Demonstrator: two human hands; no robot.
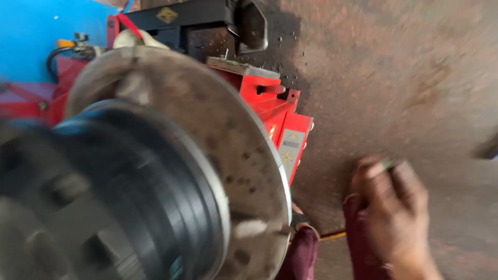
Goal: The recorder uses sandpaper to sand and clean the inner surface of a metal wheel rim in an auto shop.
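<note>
Even daylight, heavy motion blur throughout.

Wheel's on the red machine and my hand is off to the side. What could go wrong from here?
1. The dark metal wheel rim looks motion-blurred on the red tyre machine, possibly spinning; a maroon trouser leg sits right by the grey round turntable.
2. The right hand hangs low near the rusty-brown floor, away from any control.
</note>
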